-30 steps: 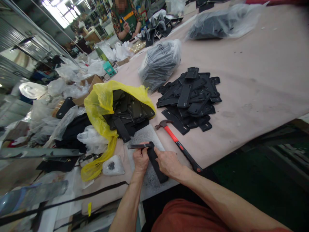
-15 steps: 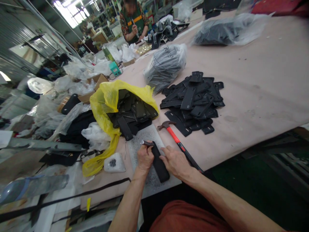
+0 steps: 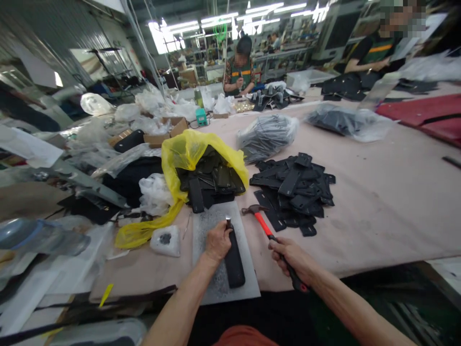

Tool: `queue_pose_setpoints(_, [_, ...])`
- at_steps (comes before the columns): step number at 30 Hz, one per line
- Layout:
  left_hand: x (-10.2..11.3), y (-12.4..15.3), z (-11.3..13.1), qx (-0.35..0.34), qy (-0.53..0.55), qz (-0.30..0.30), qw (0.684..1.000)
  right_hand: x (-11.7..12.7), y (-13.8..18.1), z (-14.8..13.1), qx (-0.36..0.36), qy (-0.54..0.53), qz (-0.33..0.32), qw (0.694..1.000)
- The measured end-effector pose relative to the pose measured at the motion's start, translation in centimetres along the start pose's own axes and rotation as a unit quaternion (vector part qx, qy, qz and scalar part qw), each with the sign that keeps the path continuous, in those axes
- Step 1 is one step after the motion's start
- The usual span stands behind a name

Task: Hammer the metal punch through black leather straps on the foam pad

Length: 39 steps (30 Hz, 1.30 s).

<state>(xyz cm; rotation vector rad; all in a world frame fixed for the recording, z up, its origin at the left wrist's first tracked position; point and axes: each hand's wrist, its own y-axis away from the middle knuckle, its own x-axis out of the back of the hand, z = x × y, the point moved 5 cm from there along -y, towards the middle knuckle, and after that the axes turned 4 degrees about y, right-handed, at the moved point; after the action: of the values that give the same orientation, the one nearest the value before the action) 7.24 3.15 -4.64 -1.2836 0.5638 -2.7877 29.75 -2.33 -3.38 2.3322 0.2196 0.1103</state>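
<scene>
My left hand [image 3: 217, 241] is closed around a small metal punch [image 3: 228, 222] held upright on the top end of a black strap piece [image 3: 234, 262]. The strap lies on a grey cutting slab [image 3: 216, 226] at the table's near edge. My right hand [image 3: 291, 253] grips the black end of a hammer [image 3: 268, 232] with a red-orange handle; its steel head rests on the table just right of the slab. A heap of black strap pieces [image 3: 293, 190] lies beyond the hammer. A yellow bag [image 3: 187, 154] holding more black pieces lies open behind the slab.
A clear bag of black pieces [image 3: 266, 135] and another [image 3: 345, 122] lie farther back on the pink table [image 3: 389, 202]. A white block [image 3: 164, 240] sits left of the slab. Plastic bags and boxes crowd the left side. Two people work at the far end.
My right hand left the strap and took hold of the hammer's handle. The punch in my left hand swung from lying sideways to standing upright. The camera tilted up.
</scene>
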Motion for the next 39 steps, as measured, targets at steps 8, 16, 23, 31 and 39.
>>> queue_pose_setpoints(8, [0.0,0.1,-0.3,-0.005,0.018,0.010,1.000,2.8,12.2,-13.4,0.451,0.170,0.322,0.815])
queue_pose_setpoints(16, [-0.1,0.0,-0.3,-0.006,0.022,0.009,1.000,-0.1,12.0,-11.9,0.460,0.554,0.239,0.651])
queue_pose_setpoints(23, [-0.2,0.1,-0.3,-0.006,0.011,0.005,1.000,0.1,12.4,-12.2,0.472,0.554,0.237,0.643])
queue_pose_setpoints(31, [-0.3,0.2,-0.6,0.013,0.002,-0.001,1.000,1.7,13.4,-13.0,0.474,0.386,0.310,0.728])
queue_pose_setpoints(39, [-0.1,0.2,-0.5,0.012,0.026,0.004,1.000,3.3,8.2,-7.5,0.310,0.461,0.220,0.802])
